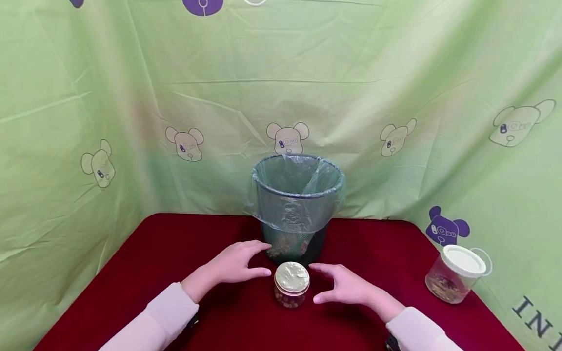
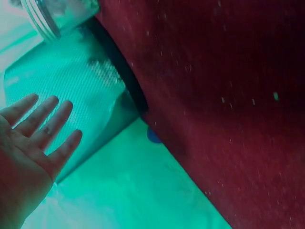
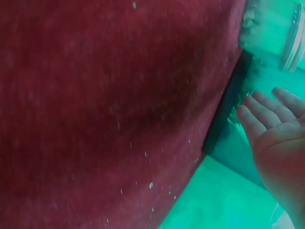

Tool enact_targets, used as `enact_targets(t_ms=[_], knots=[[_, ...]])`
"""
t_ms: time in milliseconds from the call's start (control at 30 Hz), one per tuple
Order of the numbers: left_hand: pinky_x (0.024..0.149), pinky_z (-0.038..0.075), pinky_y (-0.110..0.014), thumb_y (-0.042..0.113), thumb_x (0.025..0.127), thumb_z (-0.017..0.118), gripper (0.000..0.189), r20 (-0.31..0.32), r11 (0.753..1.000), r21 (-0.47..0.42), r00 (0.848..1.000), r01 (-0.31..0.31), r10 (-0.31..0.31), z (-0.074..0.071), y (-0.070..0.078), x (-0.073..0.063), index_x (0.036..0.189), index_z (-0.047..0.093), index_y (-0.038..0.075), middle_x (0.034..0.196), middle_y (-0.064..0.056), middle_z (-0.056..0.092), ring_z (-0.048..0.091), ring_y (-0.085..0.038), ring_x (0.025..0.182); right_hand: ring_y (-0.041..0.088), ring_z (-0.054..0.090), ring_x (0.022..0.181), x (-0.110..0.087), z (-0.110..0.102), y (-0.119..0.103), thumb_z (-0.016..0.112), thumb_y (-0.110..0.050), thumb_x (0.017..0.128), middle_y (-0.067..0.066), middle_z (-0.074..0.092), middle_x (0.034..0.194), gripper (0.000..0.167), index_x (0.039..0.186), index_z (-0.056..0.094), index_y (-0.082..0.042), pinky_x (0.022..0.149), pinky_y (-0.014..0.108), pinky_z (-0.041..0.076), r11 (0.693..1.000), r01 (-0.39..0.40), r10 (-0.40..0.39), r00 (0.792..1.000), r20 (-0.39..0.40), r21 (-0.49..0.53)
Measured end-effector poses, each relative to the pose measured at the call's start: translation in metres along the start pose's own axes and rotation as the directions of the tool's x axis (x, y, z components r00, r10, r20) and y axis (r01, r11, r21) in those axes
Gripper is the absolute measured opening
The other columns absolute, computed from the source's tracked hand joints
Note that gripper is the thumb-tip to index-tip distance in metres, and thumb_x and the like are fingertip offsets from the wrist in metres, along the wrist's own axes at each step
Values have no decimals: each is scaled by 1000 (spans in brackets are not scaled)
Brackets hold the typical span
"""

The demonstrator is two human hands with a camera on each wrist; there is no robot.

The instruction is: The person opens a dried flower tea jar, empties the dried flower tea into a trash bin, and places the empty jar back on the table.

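Observation:
A small clear jar (image 1: 290, 296) with a gold-coloured lid (image 1: 292, 277) stands upright on the red tablecloth, with small brownish pieces inside. My left hand (image 1: 237, 263) is just left of it, fingers extended and apart from the glass. To its right, my right hand (image 1: 347, 285) hovers with thumb and fingers spread, also not touching. In the left wrist view the left hand (image 2: 33, 148) shows an empty palm, and part of the jar (image 2: 71, 12) appears at the top. The right wrist view has the right hand (image 3: 276, 129) below the jar (image 3: 271, 28), holding nothing.
Directly behind the jar stands a dark mesh bin (image 1: 281, 241) lined with a clear plastic bag (image 1: 303, 212); some bits show low inside. A clear tub (image 1: 445, 285) with a white lid (image 1: 463, 261) sits at the table's right edge. Green printed cloth (image 1: 210, 97) surrounds the table.

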State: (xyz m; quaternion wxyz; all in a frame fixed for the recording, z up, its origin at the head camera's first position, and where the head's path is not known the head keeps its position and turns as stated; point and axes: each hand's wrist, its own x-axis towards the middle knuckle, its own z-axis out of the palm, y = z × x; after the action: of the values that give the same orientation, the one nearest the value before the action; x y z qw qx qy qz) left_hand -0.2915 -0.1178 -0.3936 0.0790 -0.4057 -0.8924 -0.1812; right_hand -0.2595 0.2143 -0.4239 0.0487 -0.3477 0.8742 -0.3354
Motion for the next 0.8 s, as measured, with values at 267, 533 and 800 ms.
enact_targets(t_ms=[267, 533, 800], knots=[[99, 43, -32, 57, 86, 65, 71, 14, 997, 0, 997, -79, 79, 16, 14, 8, 133, 56, 4, 129, -5, 56, 53, -16, 118, 19, 54, 119, 10, 15, 0, 80, -26, 80, 12, 59, 130, 70, 135, 50, 5, 100, 34, 42, 992, 17, -18, 1000, 12, 127], [97, 43, -28, 51, 84, 71, 71, 2, 986, -8, 986, -165, 165, 30, 24, 16, 131, 56, 0, 126, -5, 56, 54, -15, 115, 13, 56, 115, 15, 28, -1, 81, -23, 80, 2, 62, 123, 62, 131, 53, -2, 98, 30, 43, 979, 17, -17, 1000, -2, 204], [97, 43, -28, 51, 81, 74, 75, -9, 987, 25, 987, -158, 158, 40, 29, 20, 132, 54, 0, 127, -5, 55, 53, -16, 116, 17, 53, 120, 18, 37, -3, 81, -11, 78, 14, 57, 130, 70, 135, 45, 8, 98, 22, 40, 916, -14, 22, 1000, -15, 400]])
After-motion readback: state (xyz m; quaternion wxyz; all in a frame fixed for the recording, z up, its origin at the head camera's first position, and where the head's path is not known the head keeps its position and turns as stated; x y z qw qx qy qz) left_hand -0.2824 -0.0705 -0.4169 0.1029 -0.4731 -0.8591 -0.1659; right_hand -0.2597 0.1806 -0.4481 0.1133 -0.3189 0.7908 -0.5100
